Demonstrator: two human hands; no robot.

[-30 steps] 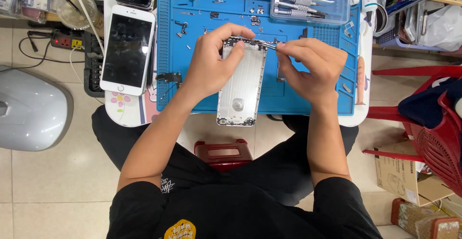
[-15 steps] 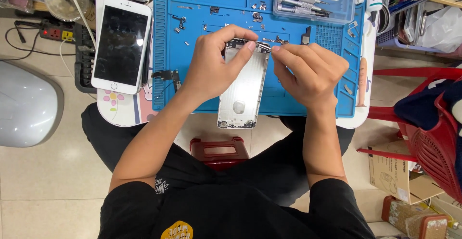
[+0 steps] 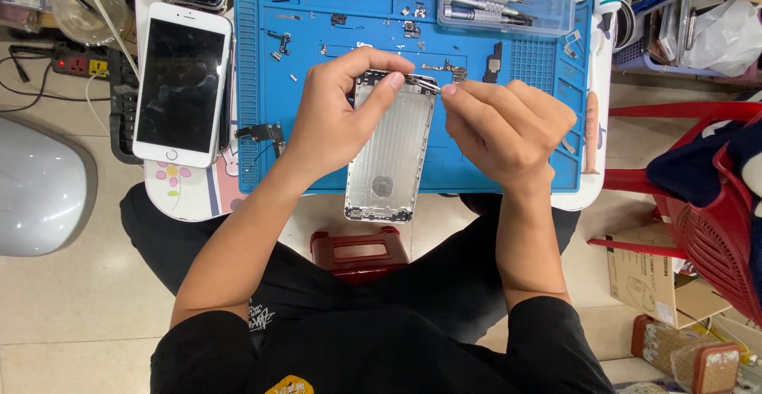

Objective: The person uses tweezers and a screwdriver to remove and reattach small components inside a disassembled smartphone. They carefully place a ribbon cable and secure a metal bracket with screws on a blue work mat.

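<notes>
Left hand (image 3: 337, 120) gripping the top of a silver phone shell (image 3: 390, 160), thumb across its upper edge. Right hand (image 3: 504, 128) pinching a small metal part (image 3: 425, 83) at the shell's top right corner — fingertips touching it. Shell lying partly on a blue work mat (image 3: 540, 168), lower end hanging over the mat's near edge. Small screws and brackets scattered on the mat above the hands. Clear box of tools (image 3: 508, 1) at the mat's far right. White phone (image 3: 182, 84), screen dark, just left of the mat — face up. Red stool (image 3: 359, 253) below, between the knees.
</notes>
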